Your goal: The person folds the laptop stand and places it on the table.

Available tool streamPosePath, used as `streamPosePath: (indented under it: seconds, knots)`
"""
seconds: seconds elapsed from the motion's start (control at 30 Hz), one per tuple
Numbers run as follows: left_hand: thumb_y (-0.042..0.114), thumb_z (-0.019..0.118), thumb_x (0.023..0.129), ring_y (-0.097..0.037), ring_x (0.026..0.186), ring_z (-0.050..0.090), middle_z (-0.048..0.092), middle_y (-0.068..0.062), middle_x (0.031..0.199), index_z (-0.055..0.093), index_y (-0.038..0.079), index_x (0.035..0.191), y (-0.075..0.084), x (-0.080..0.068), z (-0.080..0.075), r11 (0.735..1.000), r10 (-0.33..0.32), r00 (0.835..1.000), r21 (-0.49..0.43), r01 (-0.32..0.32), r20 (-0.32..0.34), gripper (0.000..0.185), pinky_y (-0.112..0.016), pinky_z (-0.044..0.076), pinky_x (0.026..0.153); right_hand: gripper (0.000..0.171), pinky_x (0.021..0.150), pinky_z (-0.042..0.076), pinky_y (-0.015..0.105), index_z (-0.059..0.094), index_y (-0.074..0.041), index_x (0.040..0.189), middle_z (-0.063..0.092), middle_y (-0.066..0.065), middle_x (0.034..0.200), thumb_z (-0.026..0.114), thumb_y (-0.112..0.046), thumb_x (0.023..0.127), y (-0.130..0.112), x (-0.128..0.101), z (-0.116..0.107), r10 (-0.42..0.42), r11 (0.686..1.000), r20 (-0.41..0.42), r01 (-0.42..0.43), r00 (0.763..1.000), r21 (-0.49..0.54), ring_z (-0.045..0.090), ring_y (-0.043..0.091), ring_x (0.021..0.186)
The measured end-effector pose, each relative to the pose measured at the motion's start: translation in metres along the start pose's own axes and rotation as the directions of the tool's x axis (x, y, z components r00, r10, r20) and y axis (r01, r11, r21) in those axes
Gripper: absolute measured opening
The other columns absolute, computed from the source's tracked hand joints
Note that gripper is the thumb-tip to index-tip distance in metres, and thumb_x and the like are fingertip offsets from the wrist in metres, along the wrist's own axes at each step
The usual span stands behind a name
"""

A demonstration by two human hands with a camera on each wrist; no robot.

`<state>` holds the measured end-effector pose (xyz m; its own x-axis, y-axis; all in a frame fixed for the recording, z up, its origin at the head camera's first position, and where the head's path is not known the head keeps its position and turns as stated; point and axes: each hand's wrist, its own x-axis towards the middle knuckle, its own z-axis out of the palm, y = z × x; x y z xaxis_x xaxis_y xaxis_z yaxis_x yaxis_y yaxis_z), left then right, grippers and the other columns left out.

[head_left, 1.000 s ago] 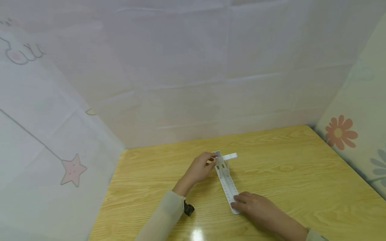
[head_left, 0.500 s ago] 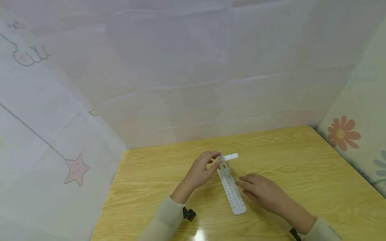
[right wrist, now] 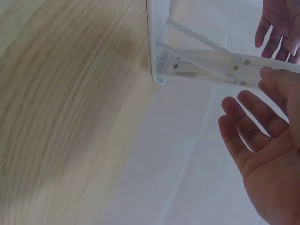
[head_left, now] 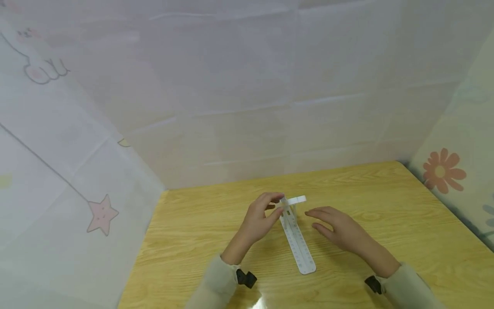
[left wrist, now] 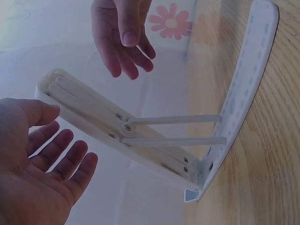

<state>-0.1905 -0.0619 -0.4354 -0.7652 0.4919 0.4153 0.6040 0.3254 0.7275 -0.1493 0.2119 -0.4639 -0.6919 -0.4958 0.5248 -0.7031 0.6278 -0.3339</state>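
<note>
A white folding stand (head_left: 299, 246) stands on the wooden table, its long flat base pointing toward me. From the base's far end an upright arm (left wrist: 117, 129) leans up, joined to the base by two thin struts (left wrist: 176, 119). My left hand (head_left: 257, 219) is at the left of the upright arm, thumb near its top end, fingers loosely bent; whether it touches cannot be told. Apart from the base, my right hand (head_left: 345, 229) hovers to the right of the stand with relaxed fingers, palm facing it in the right wrist view.
The wooden table (head_left: 193, 231) reaches back to a pale cloth backdrop (head_left: 231, 86). A side cloth with a printed star (head_left: 102, 214) hangs at the left, another with a printed flower (head_left: 444, 171) at the right. Dark straps circle both wrists.
My right hand has left the near end of the base and moved forward to beside the upright arm. The left hand stays near the stand's top, with little movement.
</note>
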Motion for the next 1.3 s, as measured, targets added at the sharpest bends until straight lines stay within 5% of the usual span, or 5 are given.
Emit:
streamPosePath:
  seconds: [0.3,0.5,0.87,1.1,1.3]
  knots:
    - [0.016,0.064,0.101,-0.032,0.116,0.06,0.061,-0.011,0.13,0.059,0.004,0.132,-0.007,-0.006,0.017,0.985,-0.135,0.988,-0.117,0.126,-0.078,0.033,-0.043,0.055,0.098,0.038,0.082,0.06,0.044,0.069,-0.007,0.125,0.072,0.006,0.121,0.076,-0.002,0.089,0.017,0.008,0.012,0.076,0.984,-0.01,-0.073,0.997,0.16,0.07,0.025,0.103]
    - [0.012,0.065,0.1,-0.027,0.111,0.061,0.062,-0.014,0.126,0.06,0.0,0.128,-0.02,-0.009,0.032,0.938,-0.297,0.949,-0.215,0.27,-0.104,0.031,-0.034,0.056,0.093,0.032,0.085,0.06,0.042,0.069,-0.003,0.124,0.072,0.011,0.12,0.072,-0.004,0.093,0.028,0.011,0.022,0.13,0.944,0.028,-0.133,0.991,0.301,0.071,0.025,0.1]
    - [0.015,0.07,0.095,-0.016,0.098,0.06,0.066,-0.01,0.114,0.062,0.004,0.12,-0.03,-0.015,0.052,0.86,-0.473,0.877,-0.258,0.44,-0.082,0.028,-0.027,0.053,0.083,0.031,0.093,0.058,0.037,0.068,-0.006,0.128,0.069,0.013,0.124,0.066,-0.019,0.1,0.043,0.017,0.032,0.292,0.812,0.264,-0.384,0.919,0.44,0.068,0.029,0.111]
    - [0.014,0.07,0.096,-0.016,0.096,0.058,0.067,-0.008,0.11,0.063,0.006,0.118,-0.037,-0.02,0.057,0.837,-0.507,0.861,-0.254,0.484,-0.03,0.025,-0.027,0.048,0.083,0.038,0.094,0.056,0.033,0.064,-0.002,0.132,0.068,0.016,0.125,0.064,-0.024,0.101,0.049,0.021,0.037,0.313,0.678,0.419,-0.51,0.852,0.53,0.066,0.028,0.115]
    - [0.014,0.069,0.096,-0.015,0.094,0.059,0.068,-0.004,0.107,0.064,0.006,0.116,-0.044,-0.017,0.056,0.831,-0.52,0.854,-0.235,0.504,-0.006,0.022,-0.028,0.05,0.082,0.036,0.091,0.057,0.03,0.063,0.001,0.128,0.069,0.017,0.119,0.066,-0.021,0.1,0.059,0.025,0.045,0.303,0.63,0.441,-0.525,0.845,0.573,0.068,0.026,0.108]
